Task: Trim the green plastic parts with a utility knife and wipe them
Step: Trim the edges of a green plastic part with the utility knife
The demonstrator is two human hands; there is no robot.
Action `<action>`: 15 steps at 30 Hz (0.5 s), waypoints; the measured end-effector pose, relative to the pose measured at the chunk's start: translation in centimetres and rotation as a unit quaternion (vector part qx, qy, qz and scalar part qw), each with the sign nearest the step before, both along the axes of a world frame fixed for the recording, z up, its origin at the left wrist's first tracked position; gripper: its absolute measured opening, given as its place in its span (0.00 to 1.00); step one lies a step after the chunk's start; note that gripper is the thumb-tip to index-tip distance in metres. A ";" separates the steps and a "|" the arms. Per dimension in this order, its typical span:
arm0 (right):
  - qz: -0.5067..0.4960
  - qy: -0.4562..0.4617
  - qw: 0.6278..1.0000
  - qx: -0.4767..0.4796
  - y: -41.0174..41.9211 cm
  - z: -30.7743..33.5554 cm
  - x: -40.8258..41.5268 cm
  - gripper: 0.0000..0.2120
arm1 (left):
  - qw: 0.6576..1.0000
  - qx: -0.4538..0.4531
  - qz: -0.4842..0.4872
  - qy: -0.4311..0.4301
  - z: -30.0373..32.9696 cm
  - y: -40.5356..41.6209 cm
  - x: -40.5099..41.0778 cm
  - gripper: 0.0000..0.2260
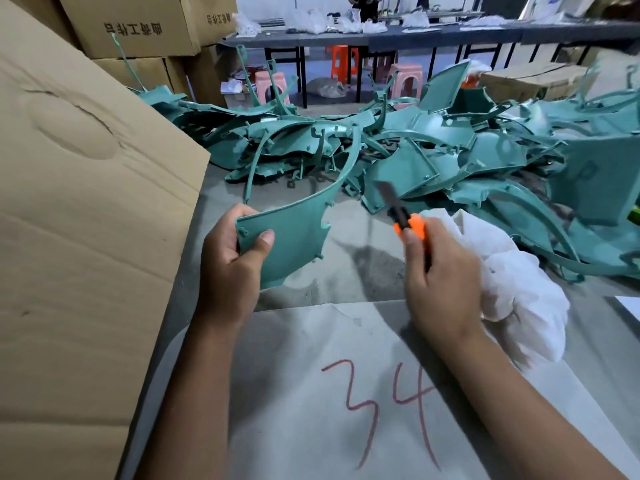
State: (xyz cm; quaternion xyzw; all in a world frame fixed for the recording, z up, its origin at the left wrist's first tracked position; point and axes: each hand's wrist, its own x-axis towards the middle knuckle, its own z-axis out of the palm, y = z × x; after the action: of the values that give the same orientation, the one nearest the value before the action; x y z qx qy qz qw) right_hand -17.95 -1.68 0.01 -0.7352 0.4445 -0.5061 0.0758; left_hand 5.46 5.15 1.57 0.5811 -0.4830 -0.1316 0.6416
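Left hand (232,265) gripping a curved teal-green plastic panel (287,233) by its lower edge, thumb pressed on its matte face, raised above the grey table (349,268). Right hand (440,271) closed around an orange utility knife (403,216), blade extended, plus a white cloth (512,278). Behind, a pile of green parts (415,147).

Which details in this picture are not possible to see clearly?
- Utility knife blade: blurred in the head view; edge unreadable.
- White cloth: partly hidden behind the right hand.
- Green part: near corner covered by the left hand.
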 end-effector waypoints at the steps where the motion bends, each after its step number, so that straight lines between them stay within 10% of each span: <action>1: 0.036 0.010 0.999 -0.001 0.6 0.0 0.7 0.08 | 1.000 0.000 -0.009 0.003 0.0 0.1 0.0 0.03; 15: 0.206 0.080 0.975 -0.018 2.5 0.2 2.8 0.11 | 0.995 -0.005 -0.020 -0.099 0.5 0.2 -3.2 0.05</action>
State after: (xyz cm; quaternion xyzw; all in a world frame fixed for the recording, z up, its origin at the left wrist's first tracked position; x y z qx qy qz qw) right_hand -15.17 0.80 0.23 -0.8503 0.2791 -0.4270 0.1294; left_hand 2.31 5.33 2.11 0.5783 -0.5562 -0.0837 0.5910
